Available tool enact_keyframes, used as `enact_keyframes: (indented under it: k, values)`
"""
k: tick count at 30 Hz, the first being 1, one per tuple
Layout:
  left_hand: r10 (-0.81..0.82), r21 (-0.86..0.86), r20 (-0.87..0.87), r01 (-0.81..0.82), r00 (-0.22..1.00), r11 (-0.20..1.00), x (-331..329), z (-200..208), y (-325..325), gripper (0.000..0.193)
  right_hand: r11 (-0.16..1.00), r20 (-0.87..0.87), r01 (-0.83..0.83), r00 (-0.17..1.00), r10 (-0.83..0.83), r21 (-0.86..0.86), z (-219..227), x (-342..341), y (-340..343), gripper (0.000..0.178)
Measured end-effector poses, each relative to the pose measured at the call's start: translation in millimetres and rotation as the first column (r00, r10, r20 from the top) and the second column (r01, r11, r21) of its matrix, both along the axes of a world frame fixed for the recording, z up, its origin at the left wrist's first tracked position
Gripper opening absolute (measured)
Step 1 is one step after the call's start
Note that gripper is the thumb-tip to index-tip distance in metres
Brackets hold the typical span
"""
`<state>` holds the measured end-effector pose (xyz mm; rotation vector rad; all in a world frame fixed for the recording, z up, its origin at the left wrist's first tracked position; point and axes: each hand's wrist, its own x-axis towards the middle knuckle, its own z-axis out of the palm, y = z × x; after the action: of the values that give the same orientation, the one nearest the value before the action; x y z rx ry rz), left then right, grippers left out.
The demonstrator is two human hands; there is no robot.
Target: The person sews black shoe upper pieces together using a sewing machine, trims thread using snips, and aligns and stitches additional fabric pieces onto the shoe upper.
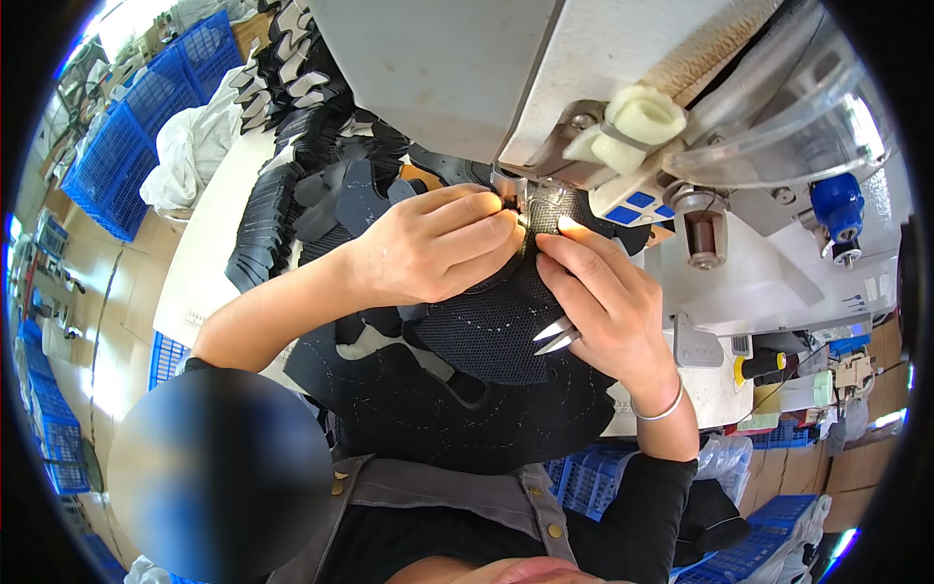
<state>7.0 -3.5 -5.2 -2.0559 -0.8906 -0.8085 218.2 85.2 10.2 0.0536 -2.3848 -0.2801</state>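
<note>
Mesh cloth (486,336), black and finely holed, under the needle end of one grey-and-white sewing machine (428,68), atop flat, curved black pieces (379,428) with pale dashed lines. Stacked beyond on the left: many thin, dark strips (258,238), too overlapped to count. On the machine, one soft, pale roll (642,122) and one brown thread spool (704,234). Left hand (443,238) with fingers curled and bunched beside the needle; impossible to tell whether pinching the cloth. Right hand (603,297) palm down, fingertips on the mesh just beside the needle, closed around one pair of scissors (556,338), two pointed metal blades poking out below. One smooth silver bracelet (664,401) around the right wrist. Both forearms bare, slanting inward, with fingertips near each other.
</note>
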Motion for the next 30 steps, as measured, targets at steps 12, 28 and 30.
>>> enact_keyframes:
  k: [12,28,30]
  values:
    - [0.008,-0.004,0.025,-0.008,1.000,1.000,-3.9,-0.8,-2.0,0.020,1.000,-0.028,0.020,0.999,-0.019,0.023,-3.9,-2.7,-4.4,0.015]
    - [0.053,0.012,0.011,-0.054,0.999,0.998,1.9,-0.2,-3.4,0.026,0.997,0.020,0.047,0.999,-0.046,-0.059,-4.7,3.3,-0.5,0.020]
    - [0.057,0.015,0.006,-0.057,0.998,0.998,1.7,-0.4,-3.3,0.027,0.997,0.025,0.049,0.999,-0.047,-0.056,-4.9,2.9,-0.4,0.020]
